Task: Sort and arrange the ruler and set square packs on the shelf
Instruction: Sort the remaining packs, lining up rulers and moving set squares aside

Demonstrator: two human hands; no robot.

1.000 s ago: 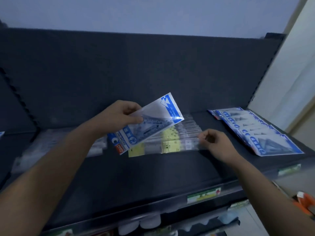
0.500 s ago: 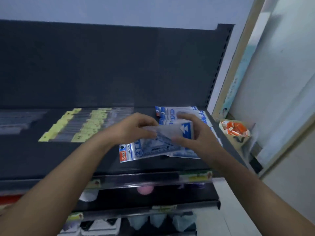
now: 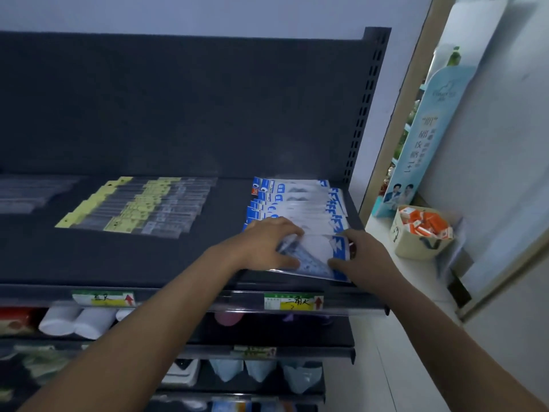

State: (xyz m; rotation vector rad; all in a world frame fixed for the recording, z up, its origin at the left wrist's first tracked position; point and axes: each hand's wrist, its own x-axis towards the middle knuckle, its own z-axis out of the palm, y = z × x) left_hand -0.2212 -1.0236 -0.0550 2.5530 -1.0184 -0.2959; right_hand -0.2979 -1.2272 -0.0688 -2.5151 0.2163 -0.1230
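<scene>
A blue-and-white set square pack (image 3: 316, 257) lies at the near end of an overlapping row of like set square packs (image 3: 297, 200) on the right of the dark shelf (image 3: 124, 260). My left hand (image 3: 267, 242) grips its left end, thumb under the near edge and fingers on top. At its right end my right hand (image 3: 361, 257) pinches the blue edge. Ruler packs with yellow headers (image 3: 133, 206) lie fanned at the shelf's middle. More clear packs (image 3: 26, 194) are blurred at the far left.
Price tags (image 3: 292, 301) sit on the shelf's front rail. Lower shelves hold white rolls (image 3: 77, 321) and pale bags (image 3: 258, 371). Right of the shelf upright (image 3: 365, 108) stand a basket of orange packets (image 3: 421, 230) and a tall blue sign (image 3: 424, 138).
The pack in my left hand travelled right from above the ruler packs to the set square row. My right hand left the ruler packs and took hold of its right end. The pack now lies on the row.
</scene>
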